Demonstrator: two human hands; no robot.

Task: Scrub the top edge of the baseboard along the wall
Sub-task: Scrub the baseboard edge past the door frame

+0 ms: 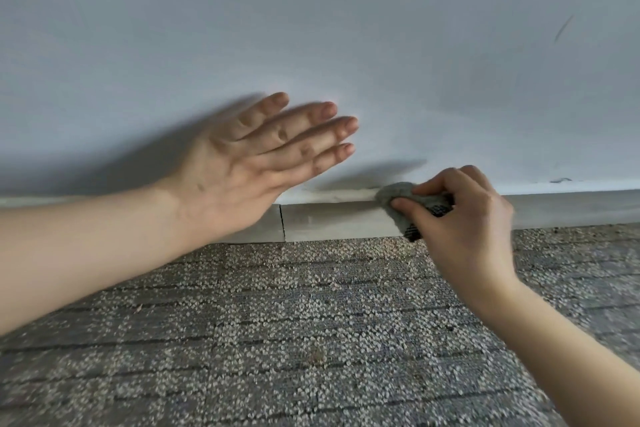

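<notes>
Head view, the only one supplied: the baseboard (pixel 332 220) runs left to right along the foot of the wall (pixel 311 28), meeting the carpet (pixel 277 322) below; its long axis is horizontal across the frame, and a dark vertical joint (pixel 282 222) divides it left of centre. The right hand (pixel 460 215) is closed around a grey scrubbing pad (pixel 394 192), thumb and fingers pinching it, with the pad pressed on the baseboard's top edge where it meets the wall. The left hand (pixel 252 166) is fully open, fingers extended and together, holding nothing, palm toward the wall above the baseboard; whether it actually touches the wall cannot be confirmed. The pad sits right of the joint, with the left hand just beyond on the far side of it. Judgement: scrubbing is in progress, and the working stroke must follow the edge's horizontal line, leftward toward the joint or rightward along the open stretch; the right hand alone is placed to deliver it.
</notes>
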